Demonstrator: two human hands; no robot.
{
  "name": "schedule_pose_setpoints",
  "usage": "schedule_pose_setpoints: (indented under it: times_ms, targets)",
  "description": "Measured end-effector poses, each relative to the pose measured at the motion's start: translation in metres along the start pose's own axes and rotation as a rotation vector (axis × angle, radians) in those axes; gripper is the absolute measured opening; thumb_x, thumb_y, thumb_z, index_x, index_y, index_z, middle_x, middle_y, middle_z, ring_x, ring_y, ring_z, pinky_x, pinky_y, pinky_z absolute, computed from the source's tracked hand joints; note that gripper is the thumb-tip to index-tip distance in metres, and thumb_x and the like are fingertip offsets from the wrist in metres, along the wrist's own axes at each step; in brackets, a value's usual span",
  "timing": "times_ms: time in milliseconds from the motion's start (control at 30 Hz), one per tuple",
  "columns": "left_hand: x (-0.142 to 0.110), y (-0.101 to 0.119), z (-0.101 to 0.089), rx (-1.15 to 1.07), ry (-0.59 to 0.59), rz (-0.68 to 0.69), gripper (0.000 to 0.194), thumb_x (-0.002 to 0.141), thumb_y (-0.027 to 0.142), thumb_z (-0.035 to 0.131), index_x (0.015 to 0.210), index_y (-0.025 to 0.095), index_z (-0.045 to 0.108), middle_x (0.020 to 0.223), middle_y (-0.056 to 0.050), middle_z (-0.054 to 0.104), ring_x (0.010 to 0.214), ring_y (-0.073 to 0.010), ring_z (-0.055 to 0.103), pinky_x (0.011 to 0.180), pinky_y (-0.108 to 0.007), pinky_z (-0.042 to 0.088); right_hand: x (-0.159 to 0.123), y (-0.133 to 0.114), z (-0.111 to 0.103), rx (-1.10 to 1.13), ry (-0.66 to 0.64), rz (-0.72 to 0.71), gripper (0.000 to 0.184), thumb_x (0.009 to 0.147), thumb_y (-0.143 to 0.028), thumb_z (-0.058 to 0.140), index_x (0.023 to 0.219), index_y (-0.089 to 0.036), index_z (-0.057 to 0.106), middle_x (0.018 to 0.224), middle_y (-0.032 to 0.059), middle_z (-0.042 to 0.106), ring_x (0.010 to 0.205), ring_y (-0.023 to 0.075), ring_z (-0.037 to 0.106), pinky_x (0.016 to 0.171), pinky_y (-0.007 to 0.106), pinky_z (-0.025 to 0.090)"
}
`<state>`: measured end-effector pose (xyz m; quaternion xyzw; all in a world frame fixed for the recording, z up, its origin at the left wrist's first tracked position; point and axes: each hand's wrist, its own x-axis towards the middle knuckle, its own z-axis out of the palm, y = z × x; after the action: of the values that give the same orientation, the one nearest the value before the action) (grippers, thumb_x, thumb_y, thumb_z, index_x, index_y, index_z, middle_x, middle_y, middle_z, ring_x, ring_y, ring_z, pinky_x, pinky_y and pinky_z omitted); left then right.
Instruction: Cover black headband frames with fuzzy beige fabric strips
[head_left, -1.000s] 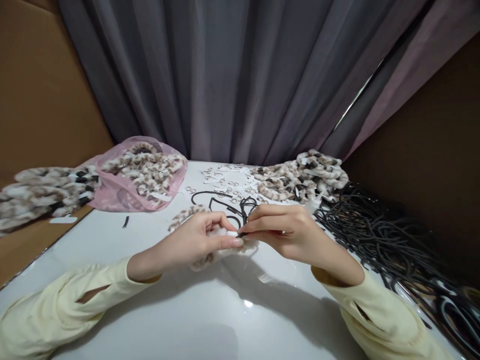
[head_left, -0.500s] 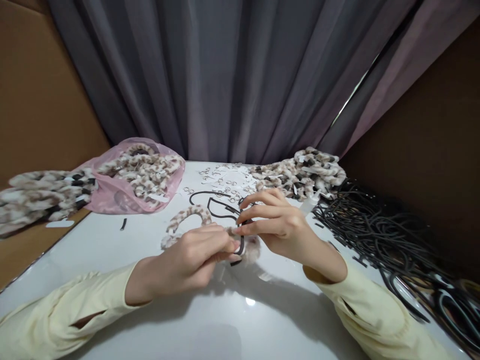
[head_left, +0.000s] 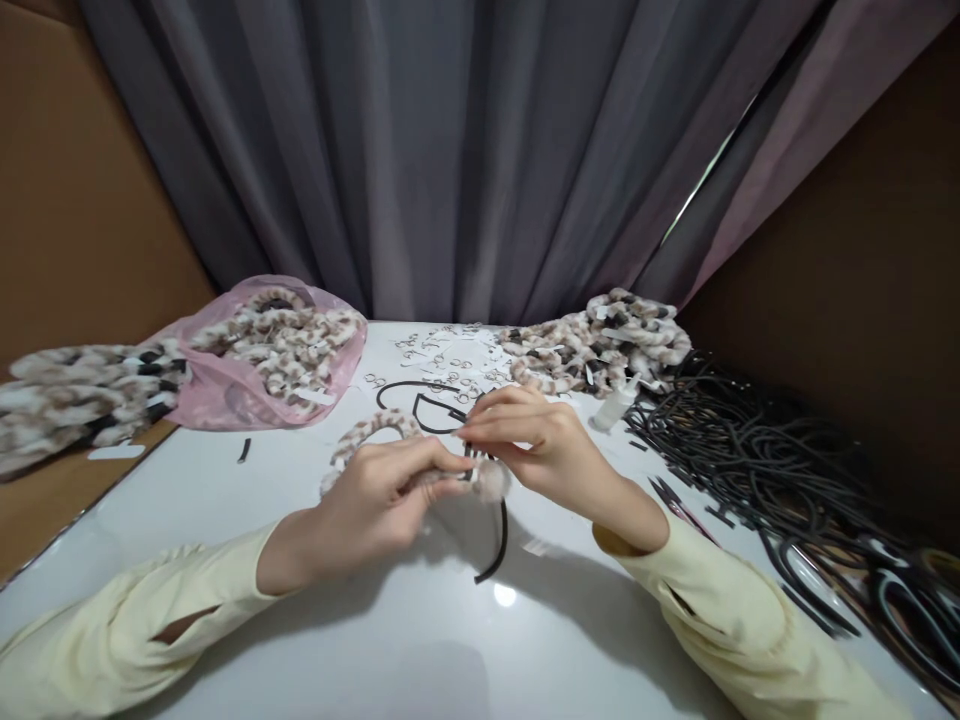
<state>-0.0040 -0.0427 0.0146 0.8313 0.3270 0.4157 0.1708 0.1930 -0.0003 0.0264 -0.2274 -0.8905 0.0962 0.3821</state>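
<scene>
Your left hand pinches the furry strap, visible either side of it; your right hand, fingertips together, pinches the black cord, which curves down between both hands.

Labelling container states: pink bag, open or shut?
Open: the pink bag has a wide, gaping mouth, with spotted furry loops visible inside.
</scene>
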Motion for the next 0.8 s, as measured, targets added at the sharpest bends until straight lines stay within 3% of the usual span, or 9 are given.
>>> schedule_pose_setpoints:
  times_ms: [100, 200, 333, 400, 500, 667, 800]
  targets:
    - [0.007, -0.002, -0.002, -0.103, 0.030, -0.381, 0.012, 0.079, 0.027, 0.060, 0.081, 0.016, 0.064, 0.064, 0.000, 0.063, 0.048, -0.0086, 0.050, 0.046, -0.019, 0.039, 0.000, -0.007, -0.001, -0.091, 0.116, 0.127, 0.031, 0.084, -0.004, 0.044, 0.102, -0.018, 0.065, 0.115, 0.0099, 0.063, 0.104, 0.0202, 0.055, 0.085, 0.036, 0.045]
    - [0.016, -0.012, -0.003, -0.382, 0.033, -0.648, 0.019, 0.075, 0.033, 0.064, 0.081, 0.014, 0.062, 0.070, -0.002, 0.064, 0.055, -0.0103, 0.053, 0.048, -0.019, 0.039, -0.002, -0.020, -0.002, -0.137, 0.170, 0.228, 0.030, 0.079, -0.003, 0.042, 0.093, -0.017, 0.065, 0.099, 0.0090, 0.066, 0.092, 0.0200, 0.059, 0.077, 0.032, 0.045]
    - [0.024, -0.025, -0.004, -0.831, -0.038, -0.863, 0.014, 0.067, 0.024, 0.066, 0.065, 0.013, 0.058, 0.058, 0.002, 0.052, 0.047, -0.0064, 0.040, 0.043, -0.018, 0.032, -0.005, -0.035, 0.003, -0.156, -0.147, 0.406, 0.022, 0.071, -0.004, 0.046, 0.072, -0.018, 0.063, 0.067, 0.0027, 0.064, 0.063, 0.0151, 0.056, 0.057, 0.024, 0.037]
    - [0.026, -0.022, -0.005, -0.935, -0.038, -0.888, 0.013, 0.064, 0.019, 0.066, 0.059, 0.014, 0.055, 0.055, 0.003, 0.046, 0.046, -0.0062, 0.036, 0.044, -0.019, 0.033, -0.006, -0.038, 0.009, -0.188, -0.266, 0.476, 0.018, 0.072, -0.006, 0.046, 0.071, -0.018, 0.060, 0.065, 0.0022, 0.062, 0.060, 0.0135, 0.054, 0.054, 0.023, 0.032]
    - [0.026, -0.011, -0.009, -0.947, 0.013, -0.847, 0.014, 0.066, 0.020, 0.067, 0.060, 0.016, 0.055, 0.058, 0.002, 0.046, 0.052, -0.0089, 0.041, 0.051, -0.022, 0.040, -0.004, -0.034, 0.018, -0.161, -0.284, 0.551, 0.012, 0.080, -0.014, 0.046, 0.075, -0.017, 0.057, 0.065, 0.0015, 0.060, 0.056, 0.0116, 0.049, 0.052, 0.023, 0.028]
    - [0.024, -0.014, -0.005, -1.017, 0.009, -0.918, 0.024, 0.063, 0.026, 0.071, 0.057, 0.015, 0.051, 0.057, 0.003, 0.043, 0.050, -0.0073, 0.037, 0.049, -0.020, 0.037, -0.002, -0.018, 0.037, 0.359, -0.303, 0.742, 0.020, 0.090, -0.028, 0.040, 0.083, -0.016, 0.054, 0.056, -0.0017, 0.056, 0.046, 0.0086, 0.042, 0.048, 0.020, 0.030]
    - [0.019, -0.025, 0.001, -0.813, 0.093, -0.888, 0.023, 0.068, 0.030, 0.069, 0.082, 0.014, 0.059, 0.075, -0.002, 0.061, 0.062, -0.0122, 0.054, 0.056, -0.022, 0.042, 0.000, -0.012, 0.044, 0.569, -0.292, 0.865, 0.023, 0.088, -0.030, 0.045, 0.074, -0.015, 0.054, 0.049, -0.0058, 0.043, 0.044, 0.0073, 0.035, 0.046, 0.020, 0.029]
